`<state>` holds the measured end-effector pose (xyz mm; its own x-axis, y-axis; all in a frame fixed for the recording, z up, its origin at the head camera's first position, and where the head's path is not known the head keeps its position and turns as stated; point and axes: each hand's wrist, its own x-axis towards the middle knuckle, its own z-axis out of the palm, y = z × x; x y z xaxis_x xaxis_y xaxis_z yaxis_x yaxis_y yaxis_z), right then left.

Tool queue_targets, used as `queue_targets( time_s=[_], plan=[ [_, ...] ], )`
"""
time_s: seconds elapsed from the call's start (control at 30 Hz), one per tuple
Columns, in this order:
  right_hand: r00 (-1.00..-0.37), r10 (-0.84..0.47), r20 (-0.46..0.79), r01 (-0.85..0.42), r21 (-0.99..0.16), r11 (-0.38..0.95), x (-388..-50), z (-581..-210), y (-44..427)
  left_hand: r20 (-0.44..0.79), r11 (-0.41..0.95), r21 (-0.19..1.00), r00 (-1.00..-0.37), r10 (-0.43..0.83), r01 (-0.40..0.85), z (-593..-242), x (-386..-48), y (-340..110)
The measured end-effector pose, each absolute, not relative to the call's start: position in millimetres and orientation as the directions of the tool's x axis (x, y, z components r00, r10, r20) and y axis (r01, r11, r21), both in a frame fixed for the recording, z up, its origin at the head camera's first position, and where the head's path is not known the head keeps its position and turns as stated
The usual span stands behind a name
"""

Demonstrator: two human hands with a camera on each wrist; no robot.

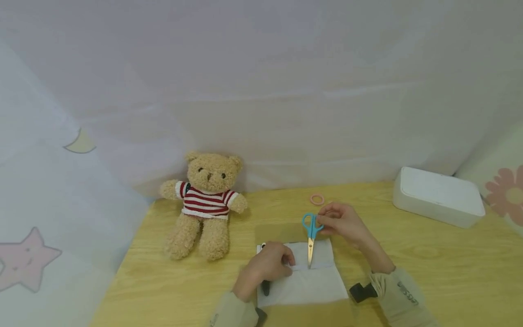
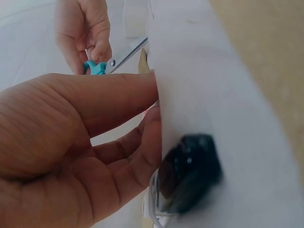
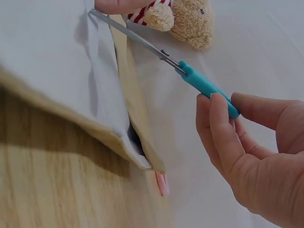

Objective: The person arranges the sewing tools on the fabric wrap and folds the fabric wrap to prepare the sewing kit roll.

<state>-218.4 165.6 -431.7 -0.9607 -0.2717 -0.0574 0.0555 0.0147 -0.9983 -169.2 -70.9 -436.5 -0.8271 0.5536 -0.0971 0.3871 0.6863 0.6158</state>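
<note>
A tan cloth piece with a white inner face lies spread on the table, with a fold or pocket edge across its middle. At that edge my left hand pinches the white cloth between thumb and fingers. My right hand holds a pair of scissors by its turquoise handles. The blades are together and point down, their tips at the pocket edge close to my left fingers. A dark, glossy object sits on the cloth by my left hand, which partly covers it; its kind is unclear.
A teddy bear in a striped sweater sits at the back left. Behind the cloth lies a pink ring. A white lidded box stands at the back right of the wooden table. Pale curtain hangs behind.
</note>
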Motion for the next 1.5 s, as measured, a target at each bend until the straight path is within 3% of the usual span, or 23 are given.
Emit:
queue_targets(
  time_s=[0.5, 1.0, 1.5],
  plan=[
    [-0.975, -0.213, -0.056, 0.059, -0.998, -0.006, -213, -435, 159, -0.13, 0.651, 0.644, -0.782, 0.61, 0.402, -440, -174, -75],
    [-0.98, -0.181, -0.087, 0.083, -0.996, 0.032, -216, -438, 145, -0.062, 0.616, 0.656, -0.782, 0.62, 0.436, -440, -174, -74],
    [-0.875, -0.438, -0.204, 0.129, -0.972, 0.195, -214, -454, 135, -0.028, 0.619, 0.632, -0.785, 0.619, 0.466, -440, -176, -75]
  ],
)
